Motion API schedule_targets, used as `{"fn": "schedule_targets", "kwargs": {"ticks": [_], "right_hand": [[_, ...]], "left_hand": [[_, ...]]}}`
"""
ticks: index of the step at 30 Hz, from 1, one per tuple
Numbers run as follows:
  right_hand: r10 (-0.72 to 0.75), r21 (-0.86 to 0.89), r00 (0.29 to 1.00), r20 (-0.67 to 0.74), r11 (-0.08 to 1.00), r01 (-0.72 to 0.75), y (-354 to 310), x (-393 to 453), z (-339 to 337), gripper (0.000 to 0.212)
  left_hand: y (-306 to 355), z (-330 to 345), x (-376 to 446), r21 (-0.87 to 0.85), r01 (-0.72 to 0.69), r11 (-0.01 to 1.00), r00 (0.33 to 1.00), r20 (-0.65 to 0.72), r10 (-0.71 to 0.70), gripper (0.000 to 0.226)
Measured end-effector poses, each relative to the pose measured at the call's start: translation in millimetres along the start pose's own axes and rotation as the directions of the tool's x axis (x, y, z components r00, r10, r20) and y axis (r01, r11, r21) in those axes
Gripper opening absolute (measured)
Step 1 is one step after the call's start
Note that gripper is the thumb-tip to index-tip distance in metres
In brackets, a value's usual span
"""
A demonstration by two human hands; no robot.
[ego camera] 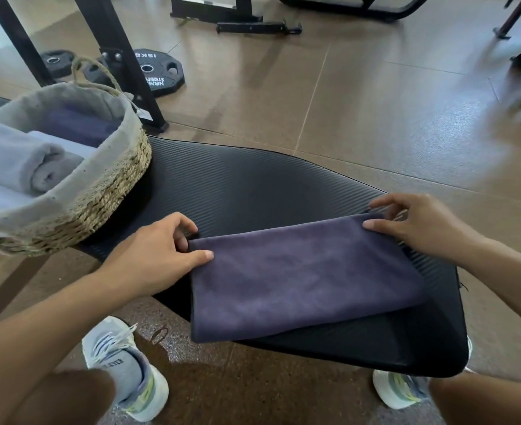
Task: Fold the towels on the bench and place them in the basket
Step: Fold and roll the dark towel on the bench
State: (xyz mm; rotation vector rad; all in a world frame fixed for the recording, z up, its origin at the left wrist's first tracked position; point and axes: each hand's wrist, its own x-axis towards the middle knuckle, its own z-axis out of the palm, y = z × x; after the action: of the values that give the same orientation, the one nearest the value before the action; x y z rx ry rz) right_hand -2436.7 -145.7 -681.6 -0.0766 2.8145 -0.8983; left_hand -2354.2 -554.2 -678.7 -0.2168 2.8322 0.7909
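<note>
Head view: the purple towel [302, 280], lying half-folded at 6 o'clock on the black bench [253, 185], is pinched at its far corners by the left hand [158, 256] and right hand [418, 225], and its edges should be squared before the next fold toward the basket [78, 191] at 10 o'clock.

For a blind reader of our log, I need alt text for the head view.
Two hands pinch the far corners of a folded purple towel on a black bench: left hand, right hand. A woven basket with rolled grey towels sits on the bench's left.
</note>
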Motion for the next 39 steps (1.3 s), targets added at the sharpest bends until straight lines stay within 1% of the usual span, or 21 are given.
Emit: {"fn": "schedule_targets", "kwargs": {"ticks": [2, 7, 8, 10, 12, 13, 15, 17, 19, 21, 22, 24, 25, 26, 28, 29, 31, 33, 35, 37, 39], "right_hand": [[-0.068, -0.134, 0.993, 0.094, 0.988, 0.081, -7, 0, -2, 0.034], [-0.071, -0.2, 0.976, 0.206, 0.973, 0.113, -18, 6, -3, 0.028], [-0.072, -0.154, 0.974, 0.214, 0.982, 0.107, -19, 6, -4, 0.028], [-0.068, 0.048, 0.969, 0.239, 0.997, 0.058, -23, 1, -8, 0.033], [-0.072, 0.278, 0.951, 0.302, 0.96, -0.015, -26, -8, -18, 0.035], [-0.075, 0.343, 0.935, 0.347, 0.938, -0.052, -27, -12, -25, 0.033], [-0.088, 0.381, 0.882, 0.463, 0.918, -0.108, -25, -19, -38, 0.033], [-0.087, 0.376, 0.81, 0.58, 0.911, -0.172, -22, -24, -49, 0.026], [-0.099, 0.384, 0.756, 0.647, 0.899, -0.211, -19, -29, -57, 0.021], [-0.109, 0.415, 0.766, 0.633, 0.883, -0.218, -18, -32, -63, 0.033], [-0.112, 0.442, 0.8, 0.59, 0.874, -0.203, -17, -32, -65, 0.042], [-0.119, 0.475, 0.913, 0.391, 0.875, -0.089, -22, -32, -69, 0.051], [-0.134, 0.493, 0.959, 0.248, 0.87, -0.006, -26, -31, -70, 0.047], [-0.156, 0.523, 0.984, 0.088, 0.848, 0.087, -29, -29, -70, 0.043], [-0.147, 0.579, 0.97, -0.194, 0.781, 0.235, -32, -27, -70, 0.027], [-0.139, 0.583, 0.947, -0.29, 0.759, 0.29, -32, -27, -71, 0.022], [-0.167, 0.51, 0.91, -0.379, 0.783, 0.357, -30, -29, -72, 0.024], [-0.247, 0.314, 0.898, -0.364, 0.875, 0.368, -22, -35, -69, 0.035], [-0.309, 0.141, 0.921, -0.238, 0.927, 0.348, -12, -43, -62, 0.043], [-0.293, 0.013, 0.956, -0.03, 0.956, 0.294, -5, -51, -53, 0.036], [-0.215, -0.135, 0.968, 0.131, 0.963, 0.232, 0, -59, -45, 0.029]], "left_hand": [[2, 1, 4, 0.037, -0.065, 0.997, 0.998, 0.016, 0.064, 0.041], [14, -2, 20, 0.102, -0.162, 0.981, 0.98, 0.135, 0.148, 0.032], [14, -3, 23, 0.046, -0.17, 0.984, 0.972, 0.171, 0.16, 0.032], [12, -9, 26, -0.146, -0.148, 0.978, 0.945, 0.271, 0.184, 0.037], [8, -15, 26, -0.31, -0.103, 0.945, 0.908, 0.359, 0.217, 0.045], [8, -17, 25, -0.382, -0.069, 0.922, 0.893, 0.388, 0.228, 0.049], [9, -20, 24, -0.496, -0.014, 0.868, 0.863, 0.433, 0.261, 0.046], [13, -23, 23, -0.544, 0.005, 0.839, 0.827, 0.474, 0.302, 0.041], [19, -27, 20, -0.577, 0.018, 0.817, 0.788, 0.511, 0.344, 0.041], [25, -31, 19, -0.613, 0.027, 0.79, 0.771, 0.515, 0.373, 0.042], [30, -34, 19, -0.632, 0.02, 0.775, 0.781, 0.494, 0.382, 0.043], [39, -40, 21, -0.657, -0.063, 0.751, 0.848, 0.362, 0.388, 0.045], [44, -43, 24, -0.662, -0.14, 0.737, 0.886, 0.248, 0.392, 0.045], [48, -45, 28, -0.659, -0.233, 0.715, 0.908, 0.116, 0.403, 0.045], [58, -50, 36, -0.651, -0.393, 0.65, 0.897, -0.115, 0.427, 0.042], [62, -51, 38, -0.644, -0.45, 0.619, 0.878, -0.19, 0.44, 0.039], [64, -50, 39, -0.534, -0.567, 0.627, 0.82, -0.287, 0.496, 0.043], [58, -44, 40, -0.291, -0.666, 0.687, 0.745, -0.3, 0.596, 0.051], [47, -36, 41, -0.076, -0.717, 0.693, 0.693, -0.182, 0.697, 0.046], [33, -24, 40, 0.016, -0.726, 0.687, 0.687, 0.033, 0.726, 0.038], [22, -13, 37, 0.061, -0.682, 0.729, 0.722, 0.213, 0.658, 0.044]]}}
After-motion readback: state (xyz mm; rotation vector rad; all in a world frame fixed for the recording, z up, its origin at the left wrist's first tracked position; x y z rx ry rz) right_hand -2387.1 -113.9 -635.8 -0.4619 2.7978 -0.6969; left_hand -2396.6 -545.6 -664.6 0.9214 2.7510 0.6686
